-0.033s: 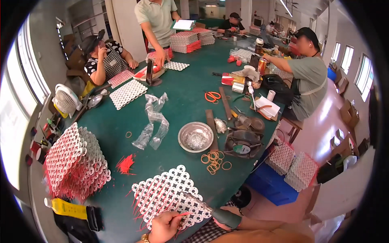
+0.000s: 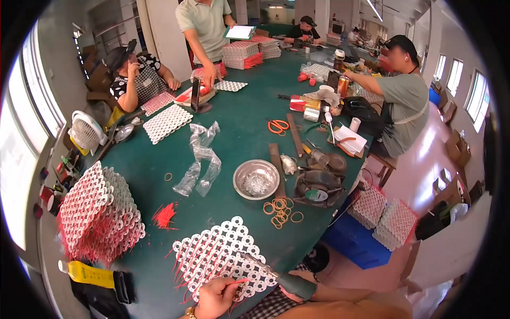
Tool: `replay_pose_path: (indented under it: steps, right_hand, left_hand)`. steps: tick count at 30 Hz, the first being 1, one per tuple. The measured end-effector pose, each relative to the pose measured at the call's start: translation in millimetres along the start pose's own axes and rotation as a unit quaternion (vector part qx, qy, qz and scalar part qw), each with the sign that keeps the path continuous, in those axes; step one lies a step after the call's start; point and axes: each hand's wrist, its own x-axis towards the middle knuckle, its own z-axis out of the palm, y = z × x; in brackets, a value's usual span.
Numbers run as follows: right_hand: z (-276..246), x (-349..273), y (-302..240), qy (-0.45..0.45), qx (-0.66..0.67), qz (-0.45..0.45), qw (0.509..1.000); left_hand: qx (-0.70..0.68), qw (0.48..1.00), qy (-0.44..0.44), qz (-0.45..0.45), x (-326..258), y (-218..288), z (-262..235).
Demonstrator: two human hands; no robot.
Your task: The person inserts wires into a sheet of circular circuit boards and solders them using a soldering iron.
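Seemingly mid-threading, the left hand pinches a red strand, white panel beneath its fingers, right hand gripping a tool; next calls for alignment.

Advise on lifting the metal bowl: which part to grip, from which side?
Probably the left rim of the metal bowl, pinched by a hand coming from its left. The rim is round and raised, so it should pinch anywhere, but the dark bar lies close on the right and rubber bands crowd the near-right side. Shiny bits lie inside: best kept level.
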Motion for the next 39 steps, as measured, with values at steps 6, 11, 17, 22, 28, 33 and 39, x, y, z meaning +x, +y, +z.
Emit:
replay_pose_path:
  steps: [6,11,17,22,28,33,39]
  right_hand:
    - [13,-3,-5,-0.059,0.177,0.073,0.980]
    - [-18,9,7,-0.133,0.231,0.065,0.962]
    - [-23,18,9,-0.223,0.162,0.056,0.960]
    - [1,8,-1,-0.185,0.120,0.040,0.975]
    - [-53,18,15,-0.097,0.141,0.090,0.981]
    - [-115,38,50,0.133,-0.092,-0.008,0.987]
    - [-55,21,23,-0.147,0.273,0.078,0.947]
  left_hand:
    - [-0.012,0.999,-0.009,-0.032,-1,-9,1]
    - [0.018,1.000,0.000,0.011,-1,-19,3]
    - [0.061,0.998,0.004,0.020,6,-7,-4]
    - [0.099,0.994,0.018,0.048,6,-7,-7]
    - [0.102,0.994,0.014,0.042,6,-4,-7]
    - [0.101,0.993,0.014,0.058,8,-4,-5]
    - [0.079,0.996,0.022,0.030,5,-4,-6]
